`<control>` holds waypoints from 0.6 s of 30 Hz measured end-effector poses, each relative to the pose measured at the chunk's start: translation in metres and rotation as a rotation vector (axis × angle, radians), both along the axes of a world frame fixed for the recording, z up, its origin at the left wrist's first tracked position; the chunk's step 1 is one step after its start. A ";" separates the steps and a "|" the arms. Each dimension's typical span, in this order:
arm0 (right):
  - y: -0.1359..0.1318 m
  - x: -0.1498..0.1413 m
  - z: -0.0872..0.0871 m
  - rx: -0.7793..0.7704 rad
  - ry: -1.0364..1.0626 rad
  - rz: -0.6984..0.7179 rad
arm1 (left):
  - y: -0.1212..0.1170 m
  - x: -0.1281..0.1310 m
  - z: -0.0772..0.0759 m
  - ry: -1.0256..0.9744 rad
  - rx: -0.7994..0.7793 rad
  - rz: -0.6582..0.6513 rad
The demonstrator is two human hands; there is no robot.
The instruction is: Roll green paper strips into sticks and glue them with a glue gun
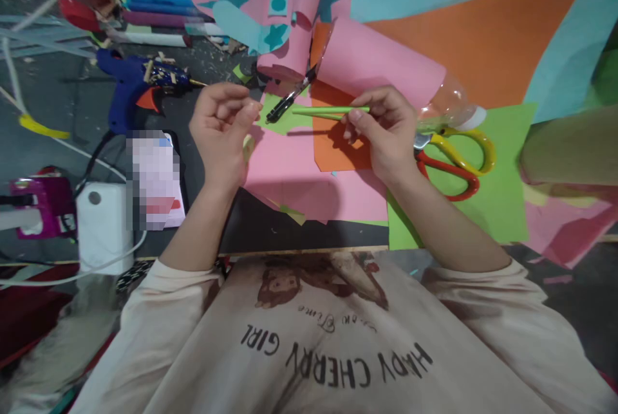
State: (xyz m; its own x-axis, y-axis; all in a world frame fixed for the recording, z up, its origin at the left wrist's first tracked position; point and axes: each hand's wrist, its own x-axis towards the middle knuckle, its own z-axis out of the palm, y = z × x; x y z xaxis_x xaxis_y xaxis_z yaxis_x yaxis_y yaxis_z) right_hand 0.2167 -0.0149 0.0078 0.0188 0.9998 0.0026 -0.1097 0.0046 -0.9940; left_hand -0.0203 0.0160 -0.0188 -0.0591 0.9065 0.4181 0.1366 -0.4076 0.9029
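My right hand (383, 131) pinches a thin rolled green paper stick (328, 111) that points left over the pink sheet (294, 176). My left hand (223, 131) is curled beside it, thumb against fingers, with a small pale piece (248, 145) showing at its edge; what that piece is I cannot make out. A black pen (287, 102) lies just beyond the stick's tip. Behind my right hand lies a plastic bottle wrapped in pink paper (381, 69).
Yellow and red scissors (456, 159) lie on green paper right of my right hand. A blue glue gun (138, 82) rests at the left, a white adapter (103, 224) and a phone (154, 179) nearer me. Orange, teal and pink sheets cover the back.
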 end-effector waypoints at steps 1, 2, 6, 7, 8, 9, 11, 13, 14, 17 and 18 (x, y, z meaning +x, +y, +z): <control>0.000 0.000 -0.001 0.004 0.000 -0.007 | -0.001 0.002 0.002 -0.017 -0.003 0.007; 0.001 0.000 -0.001 0.008 -0.007 -0.013 | -0.003 0.004 0.005 -0.037 -0.002 0.010; 0.003 0.001 -0.003 0.024 -0.056 -0.004 | -0.007 0.014 0.016 -0.085 0.003 -0.007; 0.003 0.002 -0.003 0.031 -0.058 0.003 | -0.008 0.015 0.018 -0.083 -0.006 -0.015; 0.004 0.003 -0.003 0.033 -0.058 0.018 | -0.008 0.016 0.019 -0.074 -0.021 -0.026; 0.004 0.003 -0.003 0.031 -0.054 0.040 | -0.009 0.016 0.019 -0.061 -0.039 -0.039; 0.004 0.004 -0.002 0.016 -0.045 0.118 | -0.010 0.016 0.020 -0.033 -0.068 -0.063; 0.002 0.004 0.001 0.003 -0.083 0.226 | -0.013 0.017 0.021 0.008 -0.083 -0.093; 0.001 0.004 0.003 0.000 -0.133 0.272 | -0.015 0.017 0.023 0.038 -0.086 -0.104; -0.003 0.002 0.008 0.026 -0.369 0.323 | -0.020 0.018 0.028 0.141 -0.114 -0.117; -0.004 0.002 0.009 0.052 -0.443 0.319 | -0.021 0.018 0.029 0.165 -0.122 -0.119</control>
